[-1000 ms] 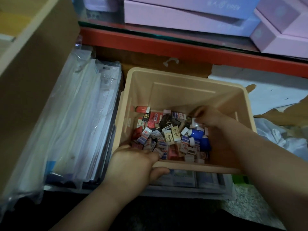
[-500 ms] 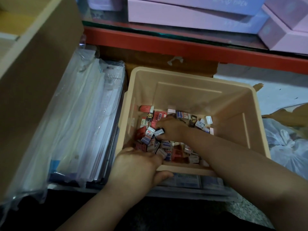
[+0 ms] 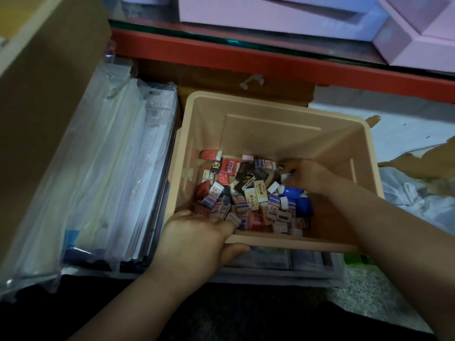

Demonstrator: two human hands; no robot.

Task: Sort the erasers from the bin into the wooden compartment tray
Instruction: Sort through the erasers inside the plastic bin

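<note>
A beige plastic bin point(image 3: 248, 104) sits in the middle of the head view. Its floor is covered with several small erasers point(image 3: 246, 193) in red, white, blue and black wrappers, plus two blue ones point(image 3: 294, 193) at the right. My left hand point(image 3: 197, 239) grips the bin's near rim, thumb outside and fingers inside. My right hand point(image 3: 305, 177) is deep in the bin at the right, fingers pinched on a small white eraser point(image 3: 284, 177). The wooden compartment tray is out of view.
A stack of plastic-wrapped stationery point(image 3: 118, 173) lies left of the bin. A cardboard box point(image 3: 41, 77) rises at the far left. A red shelf edge point(image 3: 270, 60) with pink boxes point(image 3: 283, 18) runs behind. Crumpled plastic point(image 3: 416, 200) lies at the right.
My right hand has moved from the middle-left of the eraser pile back to the right side and closed on a white eraser. My left hand has stayed on the rim.
</note>
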